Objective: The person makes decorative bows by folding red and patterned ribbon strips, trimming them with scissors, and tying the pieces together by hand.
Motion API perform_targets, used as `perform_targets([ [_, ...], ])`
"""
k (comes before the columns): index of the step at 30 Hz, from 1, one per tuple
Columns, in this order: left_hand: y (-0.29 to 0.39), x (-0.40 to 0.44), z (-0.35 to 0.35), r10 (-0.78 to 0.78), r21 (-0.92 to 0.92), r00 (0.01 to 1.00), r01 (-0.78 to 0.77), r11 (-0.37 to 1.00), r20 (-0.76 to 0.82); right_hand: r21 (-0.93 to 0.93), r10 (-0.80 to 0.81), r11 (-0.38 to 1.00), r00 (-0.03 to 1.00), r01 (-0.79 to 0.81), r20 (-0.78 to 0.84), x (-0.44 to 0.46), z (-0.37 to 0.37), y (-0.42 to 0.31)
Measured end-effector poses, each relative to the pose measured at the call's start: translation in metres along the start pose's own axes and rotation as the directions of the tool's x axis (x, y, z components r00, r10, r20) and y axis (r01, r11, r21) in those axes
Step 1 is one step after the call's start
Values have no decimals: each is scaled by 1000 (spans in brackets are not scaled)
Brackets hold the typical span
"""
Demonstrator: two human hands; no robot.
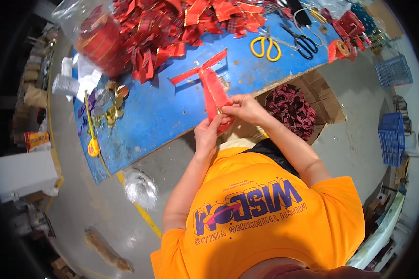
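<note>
A red ribbon (213, 90) with a gold edge runs from a small blue jig (187, 83) on the blue table down to my hands at the table's front edge. My left hand (206, 137) pinches the ribbon's lower end from the left. From the right, my right hand (245, 109) holds the same ribbon between thumb and fingers, close beside the left. A narrower red ribbon strip (214, 60) lies across the jig, crossing the top of the long ribbon. The ribbon's end is partly hidden by my fingers.
Red bows (172, 28) are heaped at the back of the blue table (139, 125). Yellow scissors (266, 48) and black scissors (303, 43) lie at the right. A tape measure (93, 147) lies front left. Below the edge, a carton (326, 95) holds plaid bows.
</note>
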State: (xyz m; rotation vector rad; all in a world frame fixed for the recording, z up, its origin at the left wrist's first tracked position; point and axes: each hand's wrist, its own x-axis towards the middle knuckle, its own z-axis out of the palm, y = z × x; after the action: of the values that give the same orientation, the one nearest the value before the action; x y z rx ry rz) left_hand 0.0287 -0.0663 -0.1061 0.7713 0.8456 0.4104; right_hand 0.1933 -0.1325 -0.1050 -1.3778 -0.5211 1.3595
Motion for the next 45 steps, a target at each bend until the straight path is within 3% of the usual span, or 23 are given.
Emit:
perform_targets([
  [3, -3, -1, 1, 33, -4, 999, -33, 999, -4, 16, -29, 999, 999, 29, 23, -11, 6, -5],
  [6, 8, -6, 7, 15, -8, 998, -15, 1000, -64, -9, -7, 1000, 987, 9, 159, -21, 8, 14],
  [7, 7, -5, 1, 18, 35, 998, -16, 999, -63, -82, 170, 984, 967, -157, 190, -38, 12, -7],
  [8, 6, -2, -3, 24, 77, 998, -19, 997, -64, -91, 193, 980, 961, -178, 198, -46, 11, -13],
  [10, 10, -4, -7, 23, 153, 997, -11, 988, -80, -165, 128, 981, 980, -103, 150, -51, -4, -19],
  [12, 19, -9, -6, 14, 221, 994, 10, 975, -104, -353, -3, 935, 999, -16, -53, -56, -34, -54],
  [14, 20, -8, -6, 53, 286, 992, -19, 958, -111, -592, -408, 791, 855, 156, -320, -30, -94, -60],
  [15, 23, -10, -5, 67, 304, 992, -32, 952, -105, -783, -644, 607, 662, 137, -383, -21, -127, -73],
  [16, 25, -11, -5, 81, 321, 991, -43, 946, -105, -856, -791, 506, 454, 106, -412, -11, -159, -88],
  [18, 29, -11, -6, 74, 360, 991, -29, 933, -111, -871, -809, 487, 345, -62, -476, 2, -216, -106],
  [21, 34, -8, -8, 59, 389, 990, -6, 921, -125, -878, -731, 475, 527, -63, -434, 1, -207, -130],
  [22, 33, -9, -10, 45, 396, 990, 11, 918, -132, -880, -746, 475, 540, 20, -390, 11, -194, -125],
  [24, 34, -8, -10, 36, 389, 991, 18, 921, -131, -893, -581, 427, 713, -143, -392, 28, -168, -131],
  [27, 34, -8, -9, 23, 406, 991, 32, 913, -131, -858, -436, 349, 745, -378, -506, 57, -147, -134],
  [30, 37, -8, -9, 18, 411, 992, 33, 911, -122, -854, -380, 293, 767, -430, -517, 67, -142, -136],
  [32, 37, -8, -9, 17, 416, 994, 31, 909, -112, -834, -375, 322, 749, -447, -546, 71, -145, -130],
  [34, 36, -7, -10, 15, 428, 994, 34, 903, -110, -769, -203, 439, 783, -465, -588, 61, -141, -146],
  [36, 37, -7, -13, 14, 419, 996, 25, 907, -90, -779, -326, 438, 729, -449, -602, 63, -147, -133],
  [40, 39, -9, -18, -14, 377, 993, 58, 924, -118, -796, -437, 575, 751, -190, -495, 26, -136, -128],
  [43, 45, -8, -25, -64, 308, 996, 81, 948, -65, -557, -529, 771, 796, 307, -294, 5, -118, -103],
  [45, 48, -6, -32, -82, 251, 997, 82, 964, -9, -534, -495, 743, 868, 403, -34, -11, -96, -90],
])
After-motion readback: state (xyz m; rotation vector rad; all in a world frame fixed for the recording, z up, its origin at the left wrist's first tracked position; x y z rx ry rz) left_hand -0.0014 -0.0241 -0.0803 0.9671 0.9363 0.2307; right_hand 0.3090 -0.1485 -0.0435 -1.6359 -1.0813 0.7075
